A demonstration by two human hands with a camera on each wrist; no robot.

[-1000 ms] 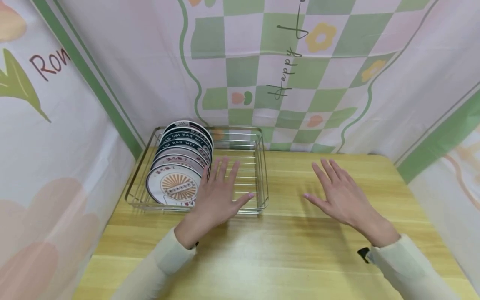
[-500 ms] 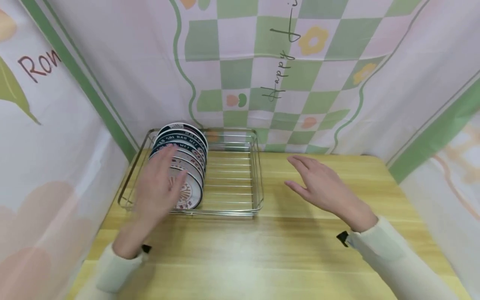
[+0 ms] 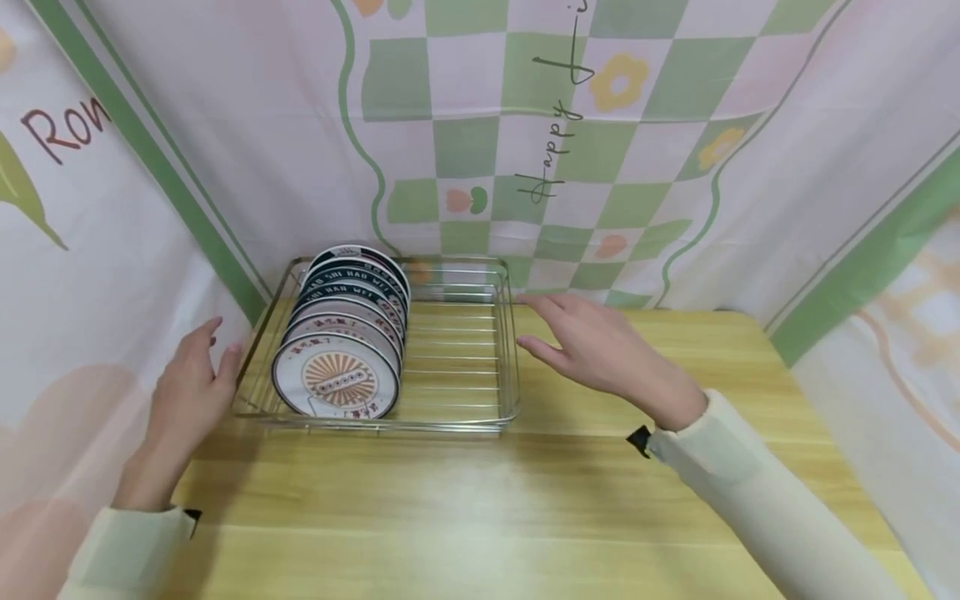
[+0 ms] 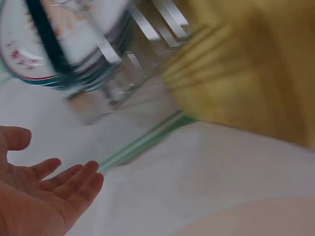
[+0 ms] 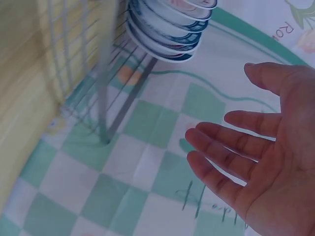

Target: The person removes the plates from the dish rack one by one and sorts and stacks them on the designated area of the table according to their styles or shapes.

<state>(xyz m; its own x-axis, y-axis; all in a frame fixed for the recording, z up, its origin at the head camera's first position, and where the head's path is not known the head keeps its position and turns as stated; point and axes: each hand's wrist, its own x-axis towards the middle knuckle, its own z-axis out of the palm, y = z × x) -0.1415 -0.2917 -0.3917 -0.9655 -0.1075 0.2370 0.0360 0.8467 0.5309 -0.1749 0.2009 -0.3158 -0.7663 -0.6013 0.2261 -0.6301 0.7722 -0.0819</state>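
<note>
A wire dish rack point(image 3: 457, 425) stands on the wooden table, with a row of several plates point(image 3: 341, 379) leaning upright in its left half. The front plate is white with an orange sunburst; dark green-rimmed ones stand behind it. At the rack's left side is my left hand point(image 3: 187, 387), its fingers relaxed and holding nothing; the left wrist view shows the palm point(image 4: 39, 201) apart from the rack. On the other side my right hand point(image 3: 600, 350) has its fingertips close to the rack's right rim. Its fingers look loosely extended in the right wrist view, and its palm point(image 5: 280, 182) holds nothing.
The wooden table top point(image 3: 480, 517) extends in front of the rack and to its right. A printed cloth point(image 3: 465, 150) hangs right behind the rack, and more cloth point(image 3: 97, 292) closes off the left side. The rack's right half shows bare wires.
My left hand has swung left from over the plates to the rack's left side. My right hand has moved left toward the rack's right rim. The head view has shifted slightly.
</note>
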